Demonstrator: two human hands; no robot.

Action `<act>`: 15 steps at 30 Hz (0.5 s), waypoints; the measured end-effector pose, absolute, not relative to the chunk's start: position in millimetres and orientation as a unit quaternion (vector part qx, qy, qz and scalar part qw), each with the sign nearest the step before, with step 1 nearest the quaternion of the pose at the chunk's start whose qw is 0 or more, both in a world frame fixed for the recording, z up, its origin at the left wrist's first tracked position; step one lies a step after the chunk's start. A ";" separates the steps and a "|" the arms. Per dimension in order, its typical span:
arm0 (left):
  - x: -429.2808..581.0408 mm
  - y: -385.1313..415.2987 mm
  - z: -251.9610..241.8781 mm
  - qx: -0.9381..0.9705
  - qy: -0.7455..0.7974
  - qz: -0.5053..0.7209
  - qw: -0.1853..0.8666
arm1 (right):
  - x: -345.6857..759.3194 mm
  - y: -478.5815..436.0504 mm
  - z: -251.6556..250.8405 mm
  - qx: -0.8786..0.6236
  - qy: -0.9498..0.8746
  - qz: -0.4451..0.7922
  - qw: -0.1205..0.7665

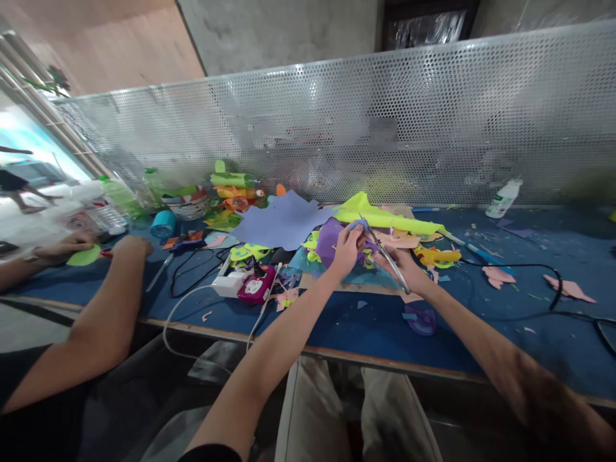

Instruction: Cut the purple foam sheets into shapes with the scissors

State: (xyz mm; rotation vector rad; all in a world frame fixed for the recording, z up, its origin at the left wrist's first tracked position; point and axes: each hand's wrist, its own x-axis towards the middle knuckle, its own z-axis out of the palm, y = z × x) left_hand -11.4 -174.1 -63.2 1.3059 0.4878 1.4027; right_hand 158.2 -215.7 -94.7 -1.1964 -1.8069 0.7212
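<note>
My left hand [350,245] is closed, pinching a small blue-purple piece [357,224] of sheet material, paper or foam. My right hand [402,268] grips a pair of metal scissors [392,262], whose tips lie close against that piece by my left fingers. Under and beside my left hand is a darker purple sheet [330,240]. A large lavender sheet [283,221] with a jagged edge spreads to the left. Behind my hands stretches a long neon-yellow sheet [385,218]. My fingers partly hide the piece being held.
A perforated metal screen [337,128] stands behind the blue table [337,321]. Near the left are a magenta power box [256,284], cables, a blue cup [163,224] and a basket [187,204]. A white bottle [504,198] stands right. Another person's hands [129,247] work at far left.
</note>
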 end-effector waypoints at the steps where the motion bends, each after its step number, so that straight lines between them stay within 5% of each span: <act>1: -11.5 -175.1 -62.9 0.568 0.205 0.584 0.543 | 157.7 -215.7 -95.1 -0.477 -0.719 0.286 0.417; 7: -15.6 -184.5 -58.9 0.683 0.241 0.528 0.443 | 157.9 -217.2 -92.2 -0.478 -0.708 0.289 0.432; 15: -12.5 -176.3 -59.3 0.566 0.221 0.603 0.518 | 150.6 -220.7 -87.4 -0.477 -0.692 0.311 0.445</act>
